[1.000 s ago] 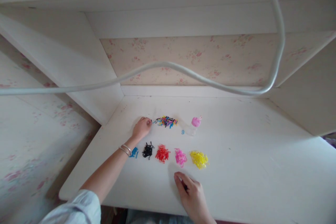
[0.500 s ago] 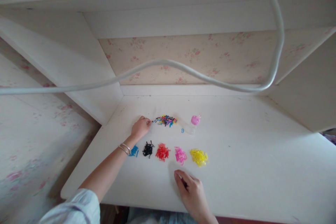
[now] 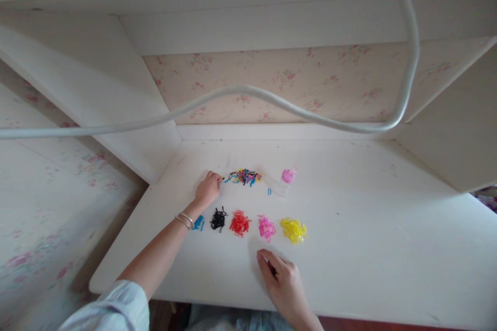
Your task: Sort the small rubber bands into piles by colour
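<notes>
My left hand [image 3: 208, 189] reaches to the left end of a mixed heap of small coloured rubber bands [image 3: 244, 177]. Its thumb and forefinger are pinched together, with a tiny dark rubber band at their tips. Under the left wrist lies a pile of blue rubber bands [image 3: 199, 223], partly covered by the arm. To its right, in a row, are piles of black bands [image 3: 218, 220], red bands [image 3: 239, 224], pink bands [image 3: 266, 228] and yellow bands [image 3: 293, 230]. My right hand [image 3: 284, 282] rests curled on the table below the pink pile, nothing visible in it.
Right of the heap lies a clear container [image 3: 276, 186] beside a pink rounded piece [image 3: 288, 175]. A single blue band [image 3: 269, 192] is near it. A thick white cable [image 3: 248, 90] crosses in front of the view, above the white table [image 3: 373, 248].
The left fingertips have shifted very slightly at the heap's left edge, and a blue band there now sticks out toward them. The right hand stays where it was.
</notes>
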`<control>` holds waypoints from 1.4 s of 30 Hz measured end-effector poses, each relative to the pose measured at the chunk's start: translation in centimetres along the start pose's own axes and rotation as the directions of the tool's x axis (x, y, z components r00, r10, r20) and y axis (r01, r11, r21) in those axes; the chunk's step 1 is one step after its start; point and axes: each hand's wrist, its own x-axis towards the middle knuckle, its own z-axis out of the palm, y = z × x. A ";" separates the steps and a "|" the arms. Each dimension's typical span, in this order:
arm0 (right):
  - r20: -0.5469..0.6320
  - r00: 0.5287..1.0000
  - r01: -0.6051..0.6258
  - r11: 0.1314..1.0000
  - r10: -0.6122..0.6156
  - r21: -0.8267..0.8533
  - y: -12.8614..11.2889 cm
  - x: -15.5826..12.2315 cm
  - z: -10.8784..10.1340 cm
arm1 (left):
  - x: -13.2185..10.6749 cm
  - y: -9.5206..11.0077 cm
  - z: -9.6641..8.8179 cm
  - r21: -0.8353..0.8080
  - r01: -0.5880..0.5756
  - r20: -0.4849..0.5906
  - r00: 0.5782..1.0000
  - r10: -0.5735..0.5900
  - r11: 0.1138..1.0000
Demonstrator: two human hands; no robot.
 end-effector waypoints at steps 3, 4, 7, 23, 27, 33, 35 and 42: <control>0.001 1.000 0.000 1.000 0.000 0.002 -0.1 0.0 -0.1 | -0.3 -0.2 -0.5 -0.027 0.005 -0.017 1.000 -0.005 1.000; 0.006 1.000 -0.001 1.000 0.001 0.006 -0.1 0.0 -0.1 | -0.5 -0.3 -0.8 -0.039 0.002 -0.022 1.000 -0.003 0.999; 0.019 1.000 -0.012 1.000 0.012 0.009 0.0 0.0 -0.1 | -2.2 -0.6 -1.7 -0.078 -0.024 -0.017 1.000 0.023 0.997; 0.020 1.000 -0.018 0.999 0.019 -0.030 0.2 0.1 0.2 | -12.2 -1.0 -2.5 -0.162 0.006 0.045 0.999 0.002 0.987; 0.007 0.999 -0.040 0.999 0.040 -0.008 0.0 -0.1 0.4 | -12.9 -1.8 -2.5 -0.251 -0.009 -0.039 0.999 -0.001 0.968; 0.015 0.994 -0.104 0.994 0.105 -0.038 -2.2 2.1 -1.4 | -16.5 -2.6 -1.6 -0.413 0.129 -0.102 0.977 -0.187 0.902; 0.005 0.997 -0.075 0.983 0.077 -0.167 -3.3 4.2 -2.1 | -18.0 -2.5 -0.7 -0.450 0.203 -0.071 0.963 -0.261 0.869; 0.028 0.979 -0.151 0.815 0.200 -0.559 -4.5 14.1 -0.4 | -20.0 -2.5 1.5 -0.435 0.133 -0.083 0.979 -0.187 0.890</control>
